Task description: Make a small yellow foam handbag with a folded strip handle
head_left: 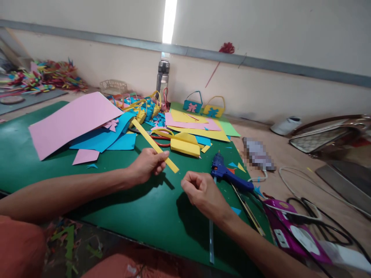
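Pinching yellow strip [150,141], left hand [147,166]; lower end near loosely curled right hand [204,195].

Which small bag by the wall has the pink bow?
The blue bag, on the left; the yellow bag beside it has a blue bow.

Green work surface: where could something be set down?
The green work surface is bare on its near side, between the left hand and right hand, and left of the pink sheet. It is crowded farther back with blue paper and the yellow box, and rightward around the blue glue gun.
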Motion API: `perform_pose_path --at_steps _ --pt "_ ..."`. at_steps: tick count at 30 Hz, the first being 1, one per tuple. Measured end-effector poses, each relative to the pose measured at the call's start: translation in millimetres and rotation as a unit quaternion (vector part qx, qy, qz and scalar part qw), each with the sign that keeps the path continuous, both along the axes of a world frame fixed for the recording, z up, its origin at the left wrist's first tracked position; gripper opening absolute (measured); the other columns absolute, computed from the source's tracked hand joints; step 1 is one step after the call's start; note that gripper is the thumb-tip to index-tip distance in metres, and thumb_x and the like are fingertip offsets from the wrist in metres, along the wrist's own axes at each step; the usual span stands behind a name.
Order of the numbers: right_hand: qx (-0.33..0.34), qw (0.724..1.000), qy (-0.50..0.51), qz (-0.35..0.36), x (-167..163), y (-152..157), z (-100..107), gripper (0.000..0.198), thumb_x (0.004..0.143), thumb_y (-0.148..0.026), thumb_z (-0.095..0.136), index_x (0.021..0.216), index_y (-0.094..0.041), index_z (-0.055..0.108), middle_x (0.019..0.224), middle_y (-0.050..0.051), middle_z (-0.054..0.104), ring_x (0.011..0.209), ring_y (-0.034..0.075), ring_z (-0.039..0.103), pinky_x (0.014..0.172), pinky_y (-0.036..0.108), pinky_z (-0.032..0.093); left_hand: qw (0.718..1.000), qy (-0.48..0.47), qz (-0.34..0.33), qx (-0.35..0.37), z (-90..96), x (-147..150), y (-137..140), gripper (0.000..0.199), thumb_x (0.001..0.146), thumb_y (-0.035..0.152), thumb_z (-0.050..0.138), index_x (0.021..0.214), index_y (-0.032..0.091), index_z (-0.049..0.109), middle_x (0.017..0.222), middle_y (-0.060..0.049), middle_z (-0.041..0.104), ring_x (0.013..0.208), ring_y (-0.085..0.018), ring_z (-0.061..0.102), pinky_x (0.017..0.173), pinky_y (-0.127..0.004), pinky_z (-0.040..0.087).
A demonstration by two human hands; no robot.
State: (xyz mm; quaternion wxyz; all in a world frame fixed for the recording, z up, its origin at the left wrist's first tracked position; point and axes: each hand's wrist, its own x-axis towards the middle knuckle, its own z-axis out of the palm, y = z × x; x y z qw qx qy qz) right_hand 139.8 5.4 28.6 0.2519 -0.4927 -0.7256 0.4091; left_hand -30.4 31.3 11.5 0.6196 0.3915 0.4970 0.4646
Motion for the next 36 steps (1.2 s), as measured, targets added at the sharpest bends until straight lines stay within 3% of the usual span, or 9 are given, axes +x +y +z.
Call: perform_pose_path --at_steps 5,8,9,11,16,19,25,36 --pt "0.049 0.998 -0.019 -0.043 2.2 5.6 1.5 0.041 0.081 -0.035 0.046 0.045 -0.022 0.033 0.04 -0.005 0.035 0.041 0.008 0.032 0.043 0.024 0.026 1.0 0.004 -0.024 0.017 1.2 -2.9 2.6 0.035 0.073 0.036 0.065 0.051 0.015 0.047 0.042 0.003 0.048 0.033 -0.004 0.037 0.035 -0.018 0.024" --pt "0.066 0.994 0.049 -0.074 2.7 12.5 -1.4 0.024 0.078 -0.033 0.052 0.059 -0.019 0.053 0.056 -0.001 0.055 0.055 0.012 0.049 0.055 0.025 0.038 0.992 0.035 -0.114 0.035 0.5 -1.3 -3.8 0.042 0.071 0.045 0.064 0.047 0.015 0.047 0.039 0.003 0.045 0.032 -0.004 0.033 0.034 -0.019 0.022" --pt "0.059 0.991 0.082 -0.082 2.5 14.3 -2.5 0.015 0.076 -0.032 0.054 0.07 -0.019 0.058 0.064 0.0 0.059 0.061 0.013 0.053 0.059 0.026 0.041 0.986 0.043 -0.155 0.031 0.3 -0.7 -6.7 0.043 0.071 0.047 0.064 0.047 0.015 0.048 0.039 0.003 0.044 0.032 -0.004 0.033 0.034 -0.019 0.022" --pt "0.018 0.988 0.132 -0.078 1.6 16.0 -4.3 0.02 0.074 -0.033 0.056 0.085 -0.017 0.062 0.071 0.001 0.061 0.065 0.014 0.054 0.063 0.027 0.043 0.969 0.049 -0.244 0.009 0.5 0.5 -12.4 0.042 0.069 0.046 0.065 0.047 0.015 0.048 0.039 0.004 0.044 0.032 -0.004 0.032 0.034 -0.019 0.02" --pt "-0.101 0.984 0.146 -0.011 -2.9 8.3 -4.4 0.023 0.066 -0.037 0.065 0.059 -0.016 0.059 0.055 -0.003 0.051 0.052 0.008 0.042 0.049 0.023 0.032 0.923 0.057 -0.379 -0.011 2.5 4.2 -23.2 0.033 0.067 0.037 0.064 0.048 0.015 0.049 0.038 0.005 0.044 0.032 -0.005 0.033 0.034 -0.019 0.019" --pt "-0.124 0.981 0.148 -0.038 -4.1 2.5 -2.9 0.027 0.064 -0.032 0.065 0.047 -0.017 0.049 0.046 -0.006 0.044 0.045 0.006 0.035 0.044 0.022 0.026 0.919 0.046 -0.39 -0.026 1.2 7.2 -28.7 0.029 0.066 0.037 0.065 0.053 0.014 0.055 0.04 0.004 0.046 0.034 -0.006 0.037 0.036 -0.018 0.024" --pt "-0.097 0.972 0.188 -0.099 -2.6 2.7 -3.8 0.029 0.065 -0.028 0.064 0.043 -0.018 0.048 0.04 -0.005 0.046 0.041 0.006 0.036 0.045 0.023 0.026 0.942 -0.036 -0.325 -0.069 -8.9 10.6 -37.9 0.044 0.071 0.054 0.061 0.058 0.011 0.061 0.048 -0.002 0.057 0.037 -0.007 0.042 0.038 -0.019 0.028" --pt "-0.033 0.945 0.272 -0.179 11.3 30.5 1.5 0.031 0.066 -0.03 0.062 0.042 -0.019 0.046 0.038 -0.006 0.043 0.04 0.006 0.04 0.046 0.023 0.034 0.916 -0.025 -0.395 -0.066 -7.8 3.3 -38.9 0.045 0.072 0.054 0.06 0.055 0.012 0.061 0.046 -0.003 0.057 0.04 -0.009 0.044 0.041 -0.02 0.03"
